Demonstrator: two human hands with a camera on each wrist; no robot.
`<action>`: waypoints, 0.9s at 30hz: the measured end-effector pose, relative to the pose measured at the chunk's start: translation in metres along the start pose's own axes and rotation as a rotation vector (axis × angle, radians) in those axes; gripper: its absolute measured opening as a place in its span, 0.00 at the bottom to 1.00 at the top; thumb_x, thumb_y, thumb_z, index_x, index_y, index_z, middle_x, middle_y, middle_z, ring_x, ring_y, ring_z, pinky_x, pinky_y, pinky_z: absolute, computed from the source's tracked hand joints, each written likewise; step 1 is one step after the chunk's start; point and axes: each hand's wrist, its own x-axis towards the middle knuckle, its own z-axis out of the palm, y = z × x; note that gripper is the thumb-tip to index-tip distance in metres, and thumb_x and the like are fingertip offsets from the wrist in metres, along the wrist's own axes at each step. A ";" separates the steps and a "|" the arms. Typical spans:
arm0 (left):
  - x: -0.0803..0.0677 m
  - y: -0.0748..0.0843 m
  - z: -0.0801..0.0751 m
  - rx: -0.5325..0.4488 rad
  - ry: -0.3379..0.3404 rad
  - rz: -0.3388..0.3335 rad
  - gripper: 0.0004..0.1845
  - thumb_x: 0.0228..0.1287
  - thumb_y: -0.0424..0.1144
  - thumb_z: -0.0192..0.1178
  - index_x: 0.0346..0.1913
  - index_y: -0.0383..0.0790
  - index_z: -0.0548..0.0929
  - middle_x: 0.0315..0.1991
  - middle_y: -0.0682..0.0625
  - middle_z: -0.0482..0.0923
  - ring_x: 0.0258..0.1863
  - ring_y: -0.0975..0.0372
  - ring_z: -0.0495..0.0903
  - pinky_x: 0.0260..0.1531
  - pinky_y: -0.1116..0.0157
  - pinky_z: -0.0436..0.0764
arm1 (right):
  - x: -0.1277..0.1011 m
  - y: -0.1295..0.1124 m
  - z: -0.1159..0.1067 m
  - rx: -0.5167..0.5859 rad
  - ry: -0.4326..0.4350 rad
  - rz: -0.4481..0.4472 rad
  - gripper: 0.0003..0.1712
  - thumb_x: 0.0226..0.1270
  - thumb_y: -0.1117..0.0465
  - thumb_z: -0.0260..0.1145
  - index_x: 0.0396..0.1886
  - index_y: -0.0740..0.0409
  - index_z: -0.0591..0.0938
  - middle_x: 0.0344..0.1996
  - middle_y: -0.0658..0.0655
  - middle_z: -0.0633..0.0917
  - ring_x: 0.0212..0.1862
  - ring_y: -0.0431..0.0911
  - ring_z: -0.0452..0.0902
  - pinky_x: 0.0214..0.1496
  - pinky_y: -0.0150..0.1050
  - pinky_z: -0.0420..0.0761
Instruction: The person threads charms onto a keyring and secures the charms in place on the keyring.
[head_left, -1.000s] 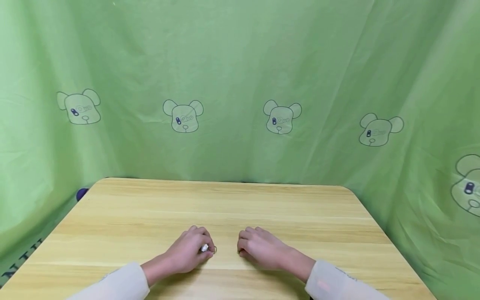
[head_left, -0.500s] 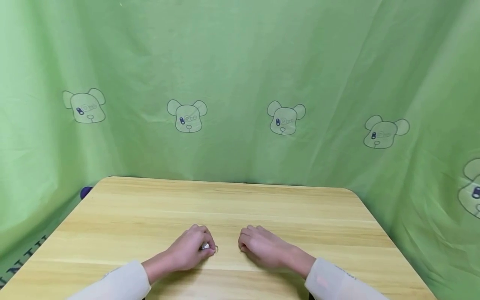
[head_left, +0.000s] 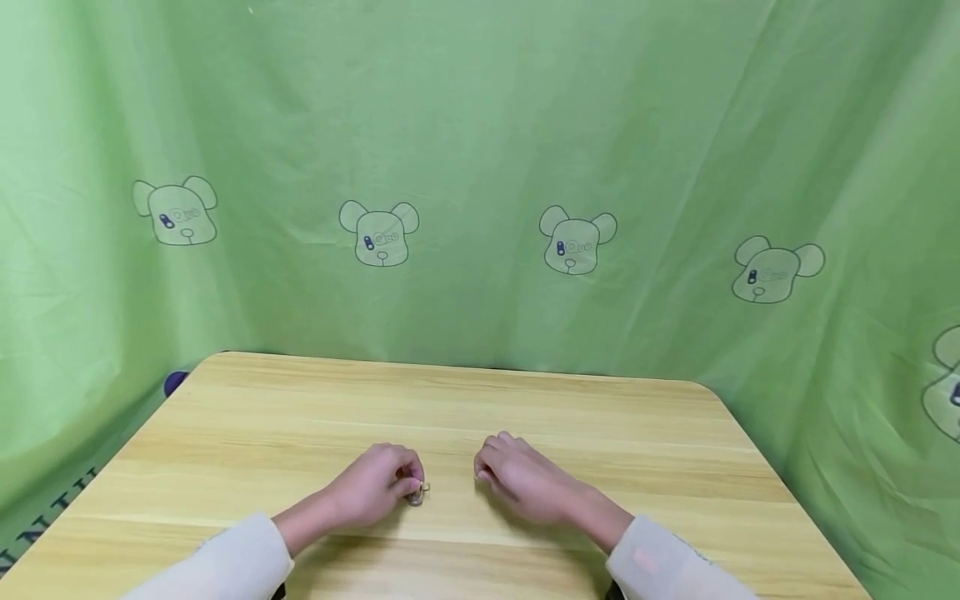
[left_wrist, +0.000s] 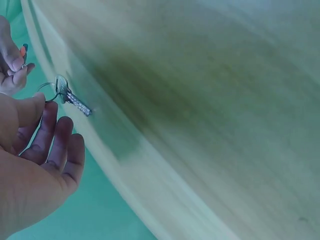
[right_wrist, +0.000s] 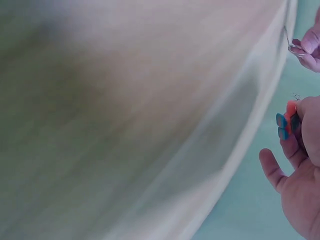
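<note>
My left hand (head_left: 405, 483) rests on the wooden table (head_left: 300, 417) near its middle and pinches a small silver key on a ring (head_left: 417, 494). In the left wrist view the key (left_wrist: 75, 102) hangs from its ring at my thumb tip, and the other fingers (left_wrist: 62, 150) are loosely curled. My right hand (head_left: 486, 475) lies a short way to the right, knuckles up. In the right wrist view its fingers (right_wrist: 295, 145) hold a small red and blue tag (right_wrist: 286, 121). The two hands are close but apart.
A green cloth (head_left: 480, 167) printed with bear heads hangs behind the table and along both sides. A small purple object (head_left: 174, 382) peeks out past the table's back left corner. The back corners of the table are rounded.
Both hands have slid a little farther from me along the table. The key now hangs lower under my left fingers.
</note>
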 end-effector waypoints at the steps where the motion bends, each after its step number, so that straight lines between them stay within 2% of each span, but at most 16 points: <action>1: 0.001 0.000 -0.001 -0.005 0.006 -0.001 0.06 0.69 0.31 0.64 0.35 0.45 0.83 0.31 0.59 0.82 0.35 0.67 0.77 0.44 0.62 0.81 | 0.001 0.000 -0.001 0.013 0.010 0.007 0.03 0.79 0.60 0.59 0.42 0.51 0.79 0.38 0.42 0.77 0.43 0.38 0.68 0.49 0.35 0.76; 7: 0.005 0.000 -0.010 0.028 0.067 0.007 0.05 0.70 0.30 0.63 0.36 0.44 0.83 0.33 0.57 0.81 0.36 0.65 0.76 0.42 0.64 0.81 | 0.007 0.001 -0.010 0.096 0.083 0.050 0.04 0.79 0.60 0.59 0.42 0.52 0.80 0.37 0.41 0.75 0.43 0.38 0.67 0.48 0.35 0.75; 12: 0.010 -0.003 -0.017 0.040 0.135 0.034 0.05 0.69 0.30 0.64 0.37 0.43 0.84 0.33 0.57 0.82 0.35 0.66 0.77 0.40 0.64 0.81 | 0.013 0.000 -0.017 0.126 0.162 0.035 0.04 0.79 0.61 0.60 0.40 0.53 0.80 0.36 0.41 0.75 0.42 0.38 0.67 0.45 0.34 0.74; 16: 0.013 -0.003 -0.020 0.005 0.166 0.034 0.04 0.69 0.29 0.64 0.37 0.42 0.84 0.33 0.55 0.83 0.34 0.66 0.78 0.37 0.66 0.81 | 0.017 -0.001 -0.019 0.145 0.224 0.008 0.04 0.78 0.62 0.61 0.39 0.54 0.80 0.35 0.43 0.75 0.41 0.39 0.66 0.44 0.34 0.73; 21: 0.020 0.001 -0.021 -0.060 0.203 0.055 0.04 0.71 0.29 0.62 0.39 0.40 0.84 0.34 0.51 0.84 0.33 0.64 0.79 0.35 0.67 0.81 | 0.019 -0.002 -0.021 0.176 0.259 0.014 0.04 0.78 0.62 0.61 0.38 0.54 0.80 0.35 0.43 0.75 0.42 0.39 0.67 0.44 0.34 0.74; 27: 0.026 0.009 -0.023 -0.092 0.283 0.042 0.04 0.71 0.30 0.62 0.39 0.42 0.84 0.33 0.55 0.82 0.33 0.65 0.79 0.35 0.67 0.82 | 0.023 -0.004 -0.022 0.241 0.292 0.042 0.04 0.78 0.62 0.60 0.39 0.51 0.78 0.36 0.41 0.74 0.43 0.38 0.68 0.45 0.34 0.76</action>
